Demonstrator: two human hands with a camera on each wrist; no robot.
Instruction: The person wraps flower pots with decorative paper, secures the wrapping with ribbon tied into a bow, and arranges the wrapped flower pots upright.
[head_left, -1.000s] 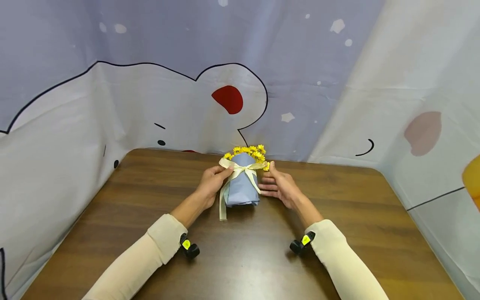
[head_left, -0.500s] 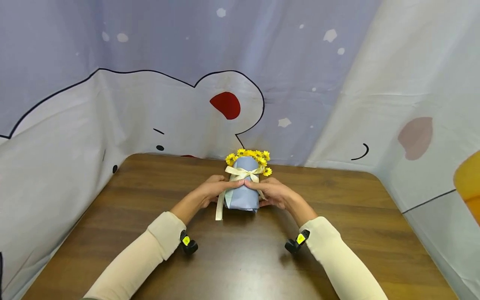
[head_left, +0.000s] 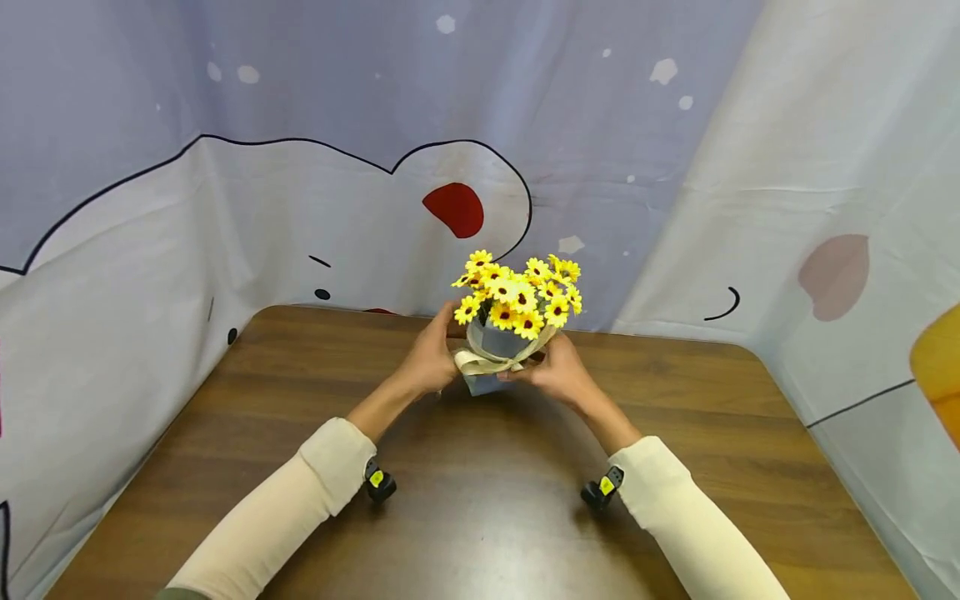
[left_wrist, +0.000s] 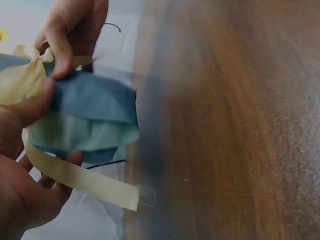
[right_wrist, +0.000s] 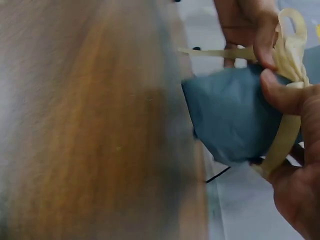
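A small bouquet of yellow flowers (head_left: 521, 296), wrapped in blue paper (left_wrist: 95, 97), is held between both hands near the table's far edge. It stands upright, its flower heads facing up and toward me in the head view. My left hand (head_left: 430, 357) grips the wrapper from the left. From the other side my right hand (head_left: 561, 371) grips it, its thumb on the paper near the bow. A cream ribbon (right_wrist: 290, 55) is tied round the wrapper, and one tail hangs loose in the left wrist view. The flowers are almost wholly outside both wrist views.
Beneath the arms lies a brown wooden table (head_left: 480, 500). A printed cloth backdrop (head_left: 337, 225) rises right behind its far edge and along both sides. Each sleeve cuff carries a small black wrist camera (head_left: 380, 482).
The bouquet lay on the table with its flowers pointing away. Both hands closed round the wrapper, then lifted it and tipped it upright, so the flower faces now show.
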